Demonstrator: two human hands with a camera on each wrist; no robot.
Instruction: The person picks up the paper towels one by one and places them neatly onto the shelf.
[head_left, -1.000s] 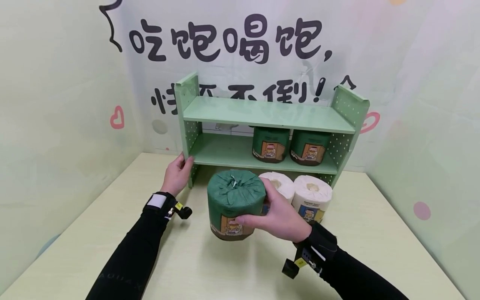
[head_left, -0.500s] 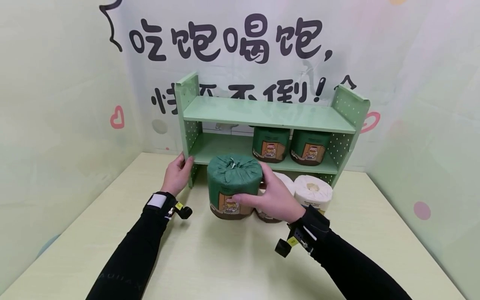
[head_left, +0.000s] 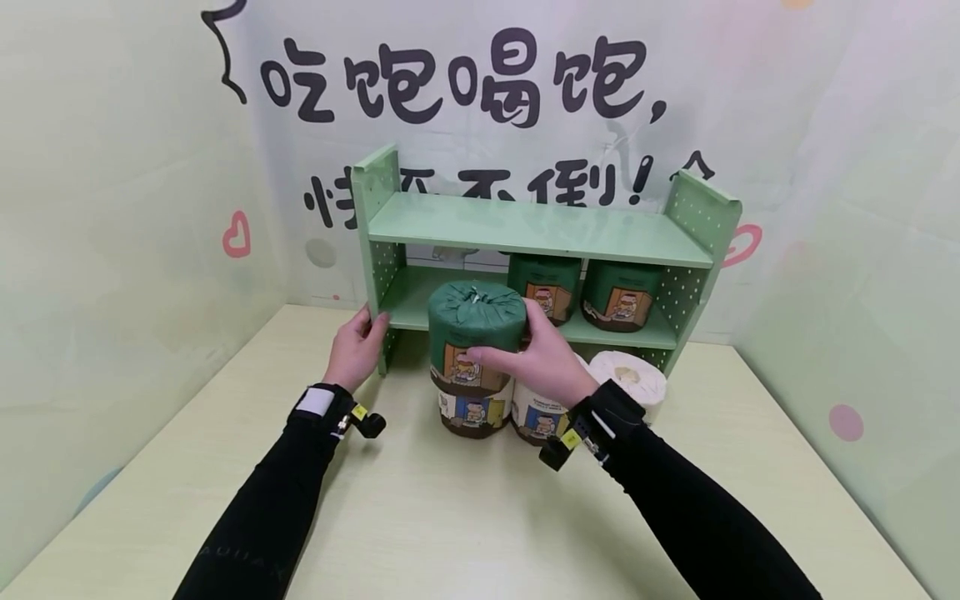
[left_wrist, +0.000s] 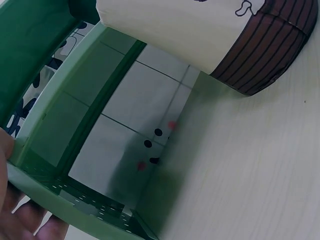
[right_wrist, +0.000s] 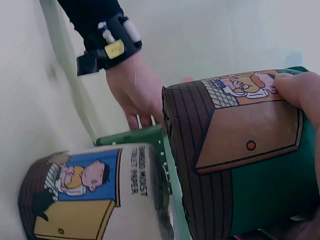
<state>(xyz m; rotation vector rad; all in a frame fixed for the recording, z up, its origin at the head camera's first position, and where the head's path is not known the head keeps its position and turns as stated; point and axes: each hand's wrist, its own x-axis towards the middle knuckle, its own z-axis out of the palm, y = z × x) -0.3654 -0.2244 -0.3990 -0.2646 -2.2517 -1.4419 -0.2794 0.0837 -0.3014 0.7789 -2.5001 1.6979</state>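
Closed in on the left by a pale greenish wall (head_left: 127, 183), on the right by a similar wall (head_left: 885, 275), and at the far side by a whitish backdrop (head_left: 465, 17) with slight wrinkles. Printed across the far side with bold black Chinese lettering (head_left: 512, 77) in two rows, partly covered in the lower one. Dotted with a red heart (head_left: 237, 235) toward the far left and a purple spot (head_left: 846, 422) on the right. Furnished with a pale wood-grained table (head_left: 420, 533). Lit softly, with blurred shadows on the table.
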